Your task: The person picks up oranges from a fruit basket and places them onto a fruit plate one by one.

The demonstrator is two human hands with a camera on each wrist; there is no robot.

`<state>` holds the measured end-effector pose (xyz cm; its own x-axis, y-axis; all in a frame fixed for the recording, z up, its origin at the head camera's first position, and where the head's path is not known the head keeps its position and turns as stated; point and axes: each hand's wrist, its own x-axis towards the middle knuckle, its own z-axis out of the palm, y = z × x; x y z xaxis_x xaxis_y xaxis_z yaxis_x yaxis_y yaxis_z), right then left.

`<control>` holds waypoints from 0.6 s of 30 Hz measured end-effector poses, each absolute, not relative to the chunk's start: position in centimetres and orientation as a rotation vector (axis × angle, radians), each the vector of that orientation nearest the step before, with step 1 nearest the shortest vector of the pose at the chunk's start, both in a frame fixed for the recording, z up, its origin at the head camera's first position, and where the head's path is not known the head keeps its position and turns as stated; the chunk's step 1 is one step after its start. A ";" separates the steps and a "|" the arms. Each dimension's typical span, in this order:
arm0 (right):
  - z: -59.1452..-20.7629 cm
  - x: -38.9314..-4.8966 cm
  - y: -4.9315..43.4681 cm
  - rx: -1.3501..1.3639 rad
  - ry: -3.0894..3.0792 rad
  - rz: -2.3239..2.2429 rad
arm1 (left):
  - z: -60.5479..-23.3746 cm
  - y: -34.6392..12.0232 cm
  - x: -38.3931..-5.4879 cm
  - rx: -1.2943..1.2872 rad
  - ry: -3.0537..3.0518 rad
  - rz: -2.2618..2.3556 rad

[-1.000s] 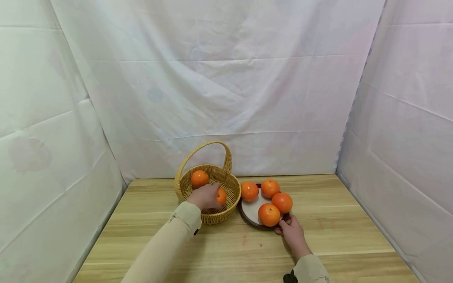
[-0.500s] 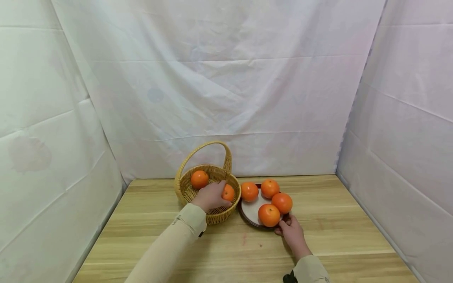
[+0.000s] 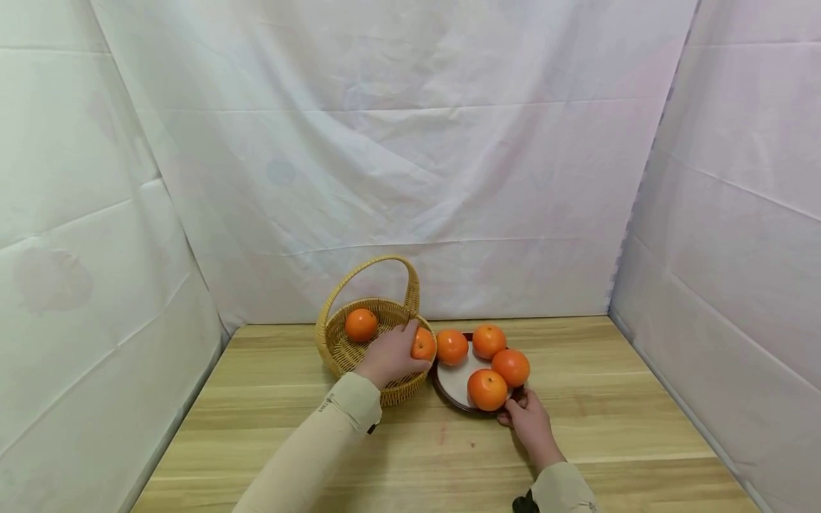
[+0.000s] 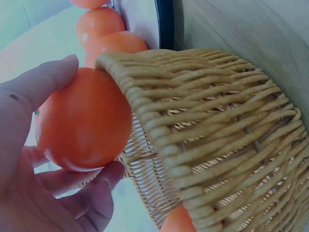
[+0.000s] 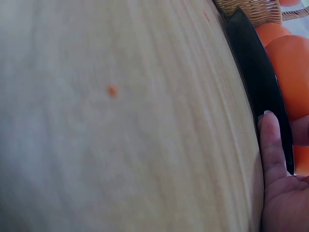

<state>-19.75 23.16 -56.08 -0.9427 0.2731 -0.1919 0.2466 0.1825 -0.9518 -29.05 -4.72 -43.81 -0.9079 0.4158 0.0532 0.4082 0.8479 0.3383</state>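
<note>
My left hand (image 3: 390, 355) grips an orange (image 3: 422, 345) at the right rim of a wicker basket (image 3: 403, 394). In the left wrist view, the thumb lies over the top of this orange (image 4: 84, 121) and the fingers curl beneath it, right beside the woven rim (image 4: 145, 113). A second orange (image 3: 361, 325) lies at the back left inside the basket. To the right stands a dark-rimmed plate (image 3: 453, 383) bearing several oranges (image 3: 487, 390). My right hand (image 3: 531, 425) pinches the plate's near right rim, with a finger (image 5: 273, 140) along its dark outer side.
The basket's tall arched handle (image 3: 372, 262) rises over its back. Basket and plate stand side by side on a wooden table (image 3: 616, 427). White cloth (image 3: 410, 164) hangs behind the table and at both sides.
My left hand has carried the orange from the middle of the basket rightward and up to its right rim. The right hand and the plate have stayed in place.
</note>
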 end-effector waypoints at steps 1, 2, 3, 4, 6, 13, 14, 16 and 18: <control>-56.1 -19.7 23.2 -0.527 -2.397 1.926 | -43.8 -4.6 -29.0 0.673 3.009 0.547; -56.1 -19.7 23.2 -0.525 -2.395 1.927 | -43.7 -4.4 -28.9 0.681 3.019 0.549; -56.1 -19.7 23.2 -0.524 -2.394 1.928 | -43.7 -4.3 -28.9 0.689 3.027 0.550; -56.1 -19.7 23.2 -0.521 -2.393 1.929 | -43.7 -4.2 -28.9 0.699 3.034 0.549; -56.2 -19.8 23.2 -0.516 -2.390 1.933 | -43.5 -3.9 -28.8 0.720 3.045 0.543; -56.3 -19.8 23.2 -0.515 -2.380 1.939 | -43.3 -2.8 -28.4 0.760 3.044 0.513; -56.3 -19.8 23.2 -0.515 -2.379 1.938 | -43.2 -2.6 -28.3 0.771 3.046 0.500; -56.3 -19.9 23.2 -0.516 -2.378 1.938 | -43.2 -2.2 -28.0 0.801 3.052 0.455; -56.3 -19.9 23.2 -0.519 -2.376 1.936 | -43.2 -1.7 -27.6 0.832 3.054 0.406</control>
<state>-19.86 23.17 -56.31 -0.9437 0.2759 -0.1826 0.2346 0.1688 -0.9573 -27.64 -1.74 -43.21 -0.8629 0.4923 0.1139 0.5050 0.8318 0.2304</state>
